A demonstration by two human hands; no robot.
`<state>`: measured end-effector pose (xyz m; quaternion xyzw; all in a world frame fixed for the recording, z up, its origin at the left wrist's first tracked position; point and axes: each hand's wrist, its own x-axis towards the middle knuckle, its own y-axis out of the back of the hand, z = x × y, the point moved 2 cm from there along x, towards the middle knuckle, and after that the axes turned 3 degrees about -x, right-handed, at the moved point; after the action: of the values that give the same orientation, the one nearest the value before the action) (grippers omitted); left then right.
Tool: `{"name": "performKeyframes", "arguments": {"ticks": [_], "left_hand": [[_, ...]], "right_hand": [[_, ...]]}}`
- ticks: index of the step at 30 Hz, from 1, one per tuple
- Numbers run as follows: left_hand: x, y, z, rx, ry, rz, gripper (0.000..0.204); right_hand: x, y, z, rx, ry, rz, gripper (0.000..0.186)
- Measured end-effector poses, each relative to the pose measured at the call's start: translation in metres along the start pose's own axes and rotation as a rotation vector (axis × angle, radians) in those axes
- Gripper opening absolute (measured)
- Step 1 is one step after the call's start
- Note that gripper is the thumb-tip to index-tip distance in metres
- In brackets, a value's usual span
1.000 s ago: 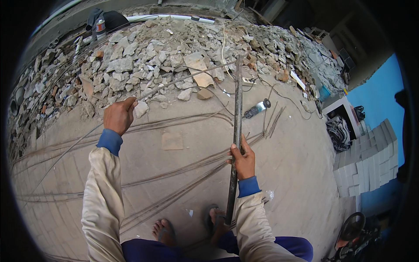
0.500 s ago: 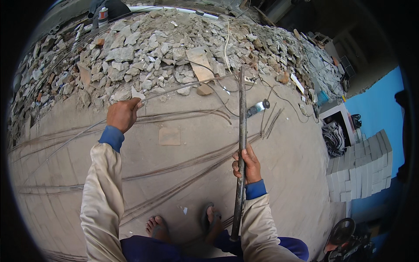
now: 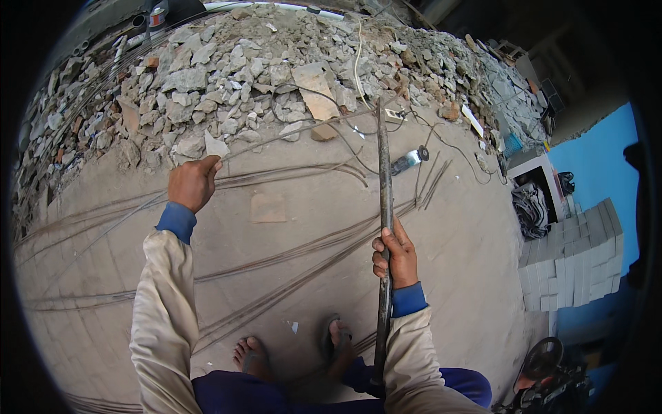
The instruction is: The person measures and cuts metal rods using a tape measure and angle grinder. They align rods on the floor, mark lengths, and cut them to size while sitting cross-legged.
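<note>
My left hand (image 3: 192, 183) is closed in a fist around a thin steel rod (image 3: 255, 145). From that grip the rod runs down toward the lower left and up to the right, reaching the top end of a dark metal pipe (image 3: 385, 186). Whether the rod goes into the pipe or only touches it, I cannot tell. My right hand (image 3: 400, 257) wraps around the pipe at mid-length, holding it roughly lengthwise in front of me, its lower end by my leg. Beyond the pipe an angle grinder (image 3: 407, 161) lies on the floor.
Bundles of thin rods (image 3: 296, 259) lie across the concrete floor (image 3: 469, 290). A broken-concrete heap (image 3: 186, 79) spans the far side. A power socket (image 3: 394, 115) with cables sits near the pipe's top. Grey blocks (image 3: 576, 259) are stacked at right. My sandalled feet stand below.
The pipe and my right hand have shifted slightly right, and the pipe's tilt has changed a little. My left hand keeps its hold on the rod.
</note>
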<state>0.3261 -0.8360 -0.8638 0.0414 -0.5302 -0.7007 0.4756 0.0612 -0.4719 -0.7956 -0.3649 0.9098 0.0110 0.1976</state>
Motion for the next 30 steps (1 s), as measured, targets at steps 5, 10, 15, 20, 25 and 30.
{"name": "performKeyframes", "arguments": {"ticks": [5,10,15,20,25,30], "left_hand": [[-0.001,0.001,0.003,0.02,0.027,-0.02,0.018],[-0.023,-0.007,0.016,0.055,0.111,-0.064,0.018],[-0.032,-0.012,0.017,0.039,0.1,-0.03,0.018],[-0.036,-0.018,0.021,0.048,0.111,-0.033,0.017],[-0.048,-0.012,0.026,0.057,0.204,-0.087,0.019],[-0.043,-0.002,0.012,0.017,0.113,-0.028,0.019]], "right_hand": [[-0.004,-0.035,0.016,-0.022,0.025,0.092,0.064],[-0.011,-0.087,0.04,0.122,0.012,0.165,0.062],[-0.013,-0.082,0.034,0.051,-0.011,0.239,0.063],[-0.013,-0.094,0.06,0.081,-0.01,0.244,0.064],[0.001,-0.124,0.087,0.082,0.048,0.291,0.067],[0.006,-0.106,0.08,0.102,0.051,0.181,0.068]]}}
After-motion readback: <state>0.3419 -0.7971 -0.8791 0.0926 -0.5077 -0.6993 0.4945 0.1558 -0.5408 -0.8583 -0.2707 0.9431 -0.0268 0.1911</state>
